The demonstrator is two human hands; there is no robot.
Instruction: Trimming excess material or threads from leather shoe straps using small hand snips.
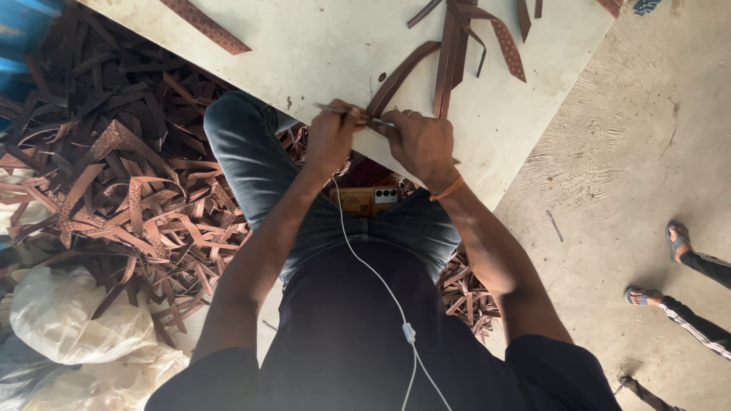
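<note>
A: Where were the hands?

B: Together at the board's near edge. The left hand (331, 137) pinched a thin metal tool (352, 113); the right hand (420, 143) clamped the end of a brown strip (402, 74) running off toward one o'clock.

A: How far along did it look?

B: Well in, I'd judge: a few strips (457, 42) lay on the pale board (320, 46) at twelve, a big heap of strips (122, 175) at nine

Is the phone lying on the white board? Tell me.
No, the phone rests on the person's lap, below the white board's edge.
</note>
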